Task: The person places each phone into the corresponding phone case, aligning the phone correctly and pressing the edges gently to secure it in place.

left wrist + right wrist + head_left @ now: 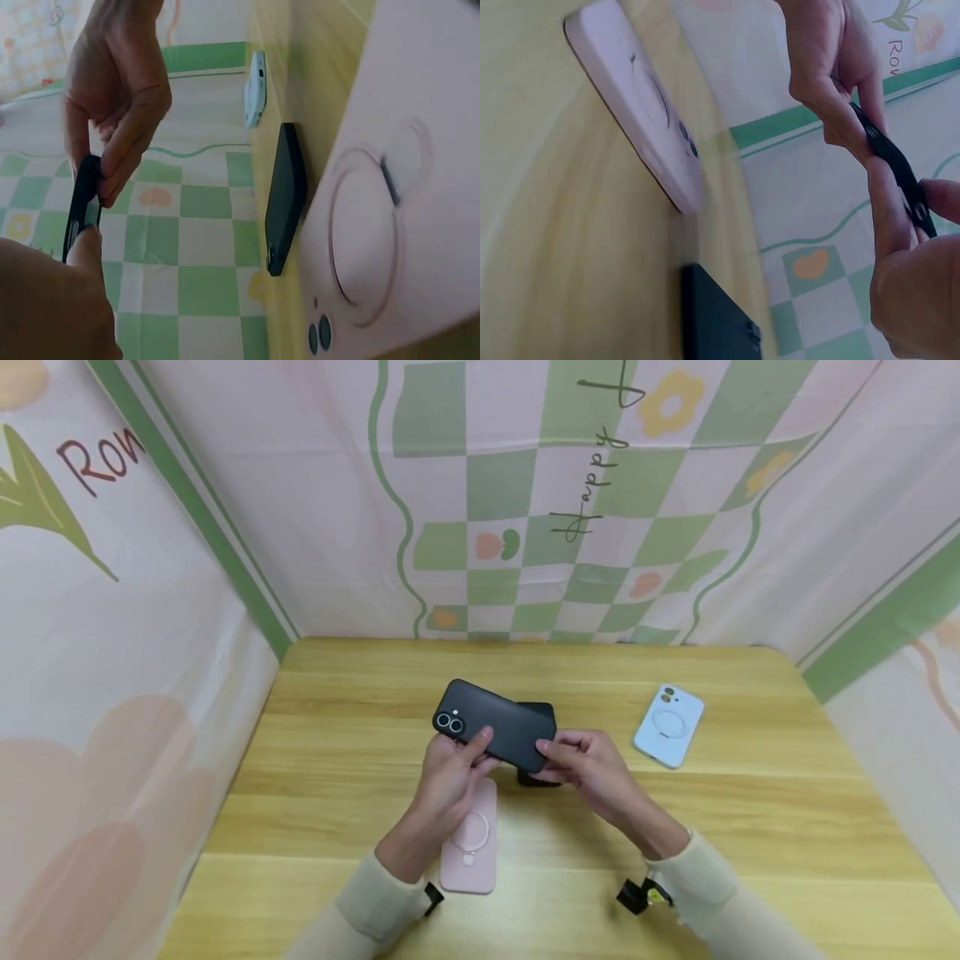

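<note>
Both hands hold a black phone [498,722] above the table, its camera end to the left. The left hand [450,781] grips its near edge with the thumb on the back. At the lower right corner, the right hand [592,768] pinches it between thumb and fingers. In the left wrist view the held phone [82,199] is seen edge-on between the left hand [56,300] and right hand [120,90]. The right wrist view shows the phone [896,169] between the right hand [922,292] and left hand [832,67].
A second black phone [286,199] lies on the wooden table [337,810], partly under the held one in the head view. A pink phone [468,868] with a ring lies nearer the body. Farther right is a light blue phone [670,727]. Patterned cloth [330,527] hangs behind.
</note>
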{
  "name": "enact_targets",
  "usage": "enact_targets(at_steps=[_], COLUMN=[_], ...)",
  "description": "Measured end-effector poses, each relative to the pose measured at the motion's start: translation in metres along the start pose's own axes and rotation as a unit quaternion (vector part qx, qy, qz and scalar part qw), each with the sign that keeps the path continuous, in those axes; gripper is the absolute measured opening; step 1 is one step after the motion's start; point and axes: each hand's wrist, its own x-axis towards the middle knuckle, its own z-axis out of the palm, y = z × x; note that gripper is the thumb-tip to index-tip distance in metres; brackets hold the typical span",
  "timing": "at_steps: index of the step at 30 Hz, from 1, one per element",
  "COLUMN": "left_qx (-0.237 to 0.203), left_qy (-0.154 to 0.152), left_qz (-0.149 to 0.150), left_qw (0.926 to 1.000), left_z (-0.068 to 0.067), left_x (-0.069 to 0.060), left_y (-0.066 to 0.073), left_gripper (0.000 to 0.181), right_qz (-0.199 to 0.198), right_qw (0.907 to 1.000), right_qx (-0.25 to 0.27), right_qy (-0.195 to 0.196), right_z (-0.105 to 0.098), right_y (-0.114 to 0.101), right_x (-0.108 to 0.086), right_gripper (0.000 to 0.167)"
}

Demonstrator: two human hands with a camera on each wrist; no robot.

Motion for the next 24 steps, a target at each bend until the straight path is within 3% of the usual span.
enact_targets(at_steps=[4, 9, 14, 17, 21, 24], left_qx=[0.042, 0.115, 0.168, 0.206, 0.248, 0.251], left_qy=[-0.022, -0.058, -0.115, -0.143, -0.159, -0.161], left_qz=[-0.026, -0.052, -0.089, -0.107, -0.123, -0.137], left_qw=[0.9985, 0.9903, 0.9749, 0.9621, 0.9478, 0.9446], left_z=[-0.007, -0.011, -0.013, -0.013, -0.011, -0.008], left_x=[-0.001, 0.000, 0.000, -0.001, -0.001, -0.001], left_y=[0.003, 0.006, 0.007, 0.004, -0.005, -0.014], left_gripper=[0.043, 0.041, 0.040, 0.036, 0.032, 0.031], right_qz=[0.005, 0.003, 0.008, 0.023, 0.049, 0.065], right_qw=[0.9969, 0.9925, 0.9883, 0.9864, 0.9836, 0.9821], right_qx=[-0.071, -0.115, -0.147, -0.160, -0.173, -0.176], right_qy=[0.033, 0.043, 0.040, 0.029, 0.018, 0.016], right_z=[-0.004, -0.006, -0.010, -0.013, -0.017, -0.021], right_y=[-0.006, -0.012, -0.014, -0.013, -0.009, -0.004], right_x=[0.001, -0.001, -0.005, -0.009, -0.016, -0.021], right_gripper=[0.026, 0.036, 0.036, 0.038, 0.041, 0.041])
